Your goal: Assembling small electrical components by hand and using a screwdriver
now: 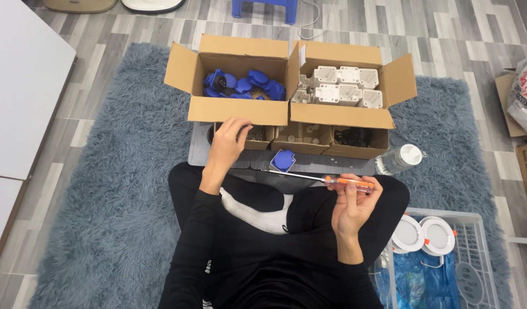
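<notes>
The right hand (pixel 350 207) fingers close on the light, stiff screwdriver (pixel 323 179) by its orange handle; the left hand (pixel 228 141), loosely curled, reaches into a small box (pixel 257 136) of screws.

A clear plastic bottle (pixel 398 159) lies on the shaggy grey-blue rug (pixel 120 189) at right; nearer, round white lamp fittings (pixel 423 234) sit in a clear plastic crate (pixel 480 229).

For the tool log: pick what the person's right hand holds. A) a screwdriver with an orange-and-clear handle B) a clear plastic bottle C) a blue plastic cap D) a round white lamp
A: the right hand grips the screwdriver with an orange-and-clear handle, its thin metal shaft pointing left over the lap.
</notes>
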